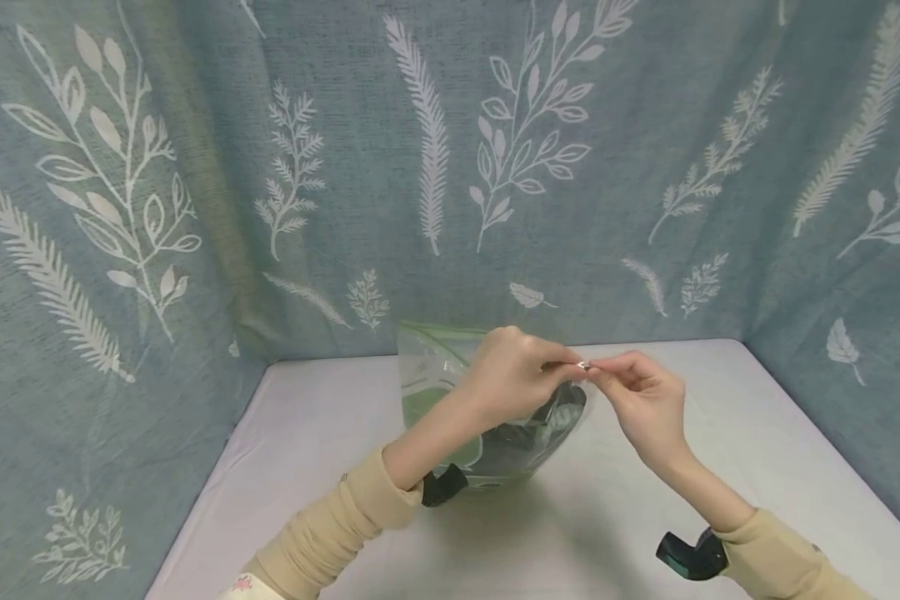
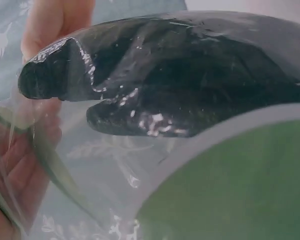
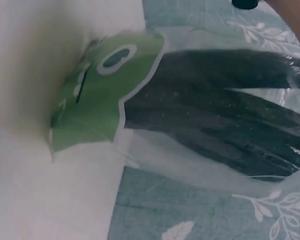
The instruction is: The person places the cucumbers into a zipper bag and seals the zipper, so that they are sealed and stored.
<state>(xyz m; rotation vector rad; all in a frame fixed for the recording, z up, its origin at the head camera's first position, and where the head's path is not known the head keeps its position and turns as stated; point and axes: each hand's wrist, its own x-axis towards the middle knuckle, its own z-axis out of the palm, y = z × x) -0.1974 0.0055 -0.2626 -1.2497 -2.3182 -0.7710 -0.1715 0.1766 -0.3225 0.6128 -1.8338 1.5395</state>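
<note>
A clear plastic zip bag (image 1: 423,404) with a green print stands on the table, its green-edged mouth upward. Inside lie long dark green things, probably cucumbers (image 3: 215,107), partly hidden by the print and by folds. My left hand (image 1: 506,375) reaches across the front of the bag and pinches its upper right corner. From the right, my right hand (image 1: 648,404) pinches that same corner, fingertips meeting the left ones. A tiny pale, shiny piece (image 1: 583,365) shows between them, too small to identify. Fingers appear through the film in the left wrist view.
A white cloth covers the table (image 1: 330,467). Behind it and at both sides hangs a blue-green curtain (image 1: 345,167) with white leaf patterns. Dark wrist mounts (image 1: 693,554) sit at both sleeves.
</note>
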